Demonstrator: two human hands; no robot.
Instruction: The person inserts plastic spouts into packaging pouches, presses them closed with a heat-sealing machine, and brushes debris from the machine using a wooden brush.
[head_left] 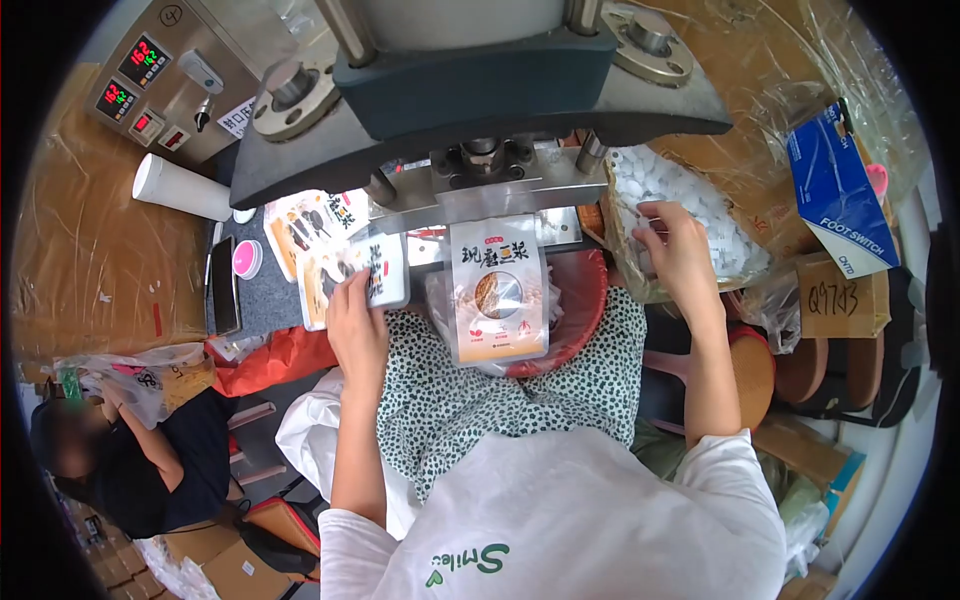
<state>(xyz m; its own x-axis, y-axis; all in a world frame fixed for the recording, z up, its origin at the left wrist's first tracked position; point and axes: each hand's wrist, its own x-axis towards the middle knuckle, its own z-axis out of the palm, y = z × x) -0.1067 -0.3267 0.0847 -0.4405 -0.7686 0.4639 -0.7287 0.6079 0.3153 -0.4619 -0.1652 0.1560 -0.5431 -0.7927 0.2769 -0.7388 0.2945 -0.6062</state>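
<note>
A printed pouch (497, 290) with a round window hangs upright below the press head, over my lap. My left hand (358, 325) rests its slightly spread fingers on the lower edge of a stack of similar pouches (318, 285). More printed pouches (312, 225) lie fanned out just behind that stack. Over on the right, my right hand (680, 250) is at the near-left side of a box of small white plastic pieces (690, 185). Its thumb and fingers are curled together. Whatever sits between those fingertips is too small to make out.
A steel press (480, 90) spans the space ahead. Its control box (165, 80) stands at back left. A red basin (590, 320) sits under the hanging pouch. A phone (226, 285), pink-lidded jar (247, 259) and white cup (180, 188) are left. Another person (170, 450) sits at lower left.
</note>
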